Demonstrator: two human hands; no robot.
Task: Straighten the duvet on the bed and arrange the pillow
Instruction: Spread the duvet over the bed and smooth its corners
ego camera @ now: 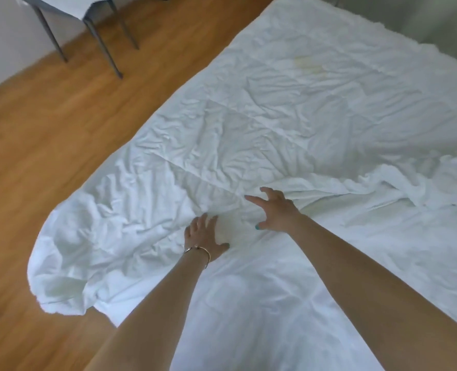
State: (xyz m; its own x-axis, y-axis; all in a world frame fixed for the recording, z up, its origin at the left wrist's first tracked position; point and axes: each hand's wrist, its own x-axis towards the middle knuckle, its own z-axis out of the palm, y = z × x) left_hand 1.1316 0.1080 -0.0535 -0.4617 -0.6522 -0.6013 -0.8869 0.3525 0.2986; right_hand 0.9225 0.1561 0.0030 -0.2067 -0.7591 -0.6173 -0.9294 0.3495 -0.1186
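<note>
Your grip held nothing: your left hand lay flat, fingers straight, pressing the crumpled white fabric duvet, while your right hand hovered just beside it, fingers spread and half-curled. That duvet covered the bed, one corner overhanging the wooden floor.

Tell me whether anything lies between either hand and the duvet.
Nothing visible does. The left hand lies flat on the white duvet with fingers spread. The right hand reaches over it with fingers splayed and slightly bent; only bare wrinkled fabric lies under it. No pillow is in view.
</note>
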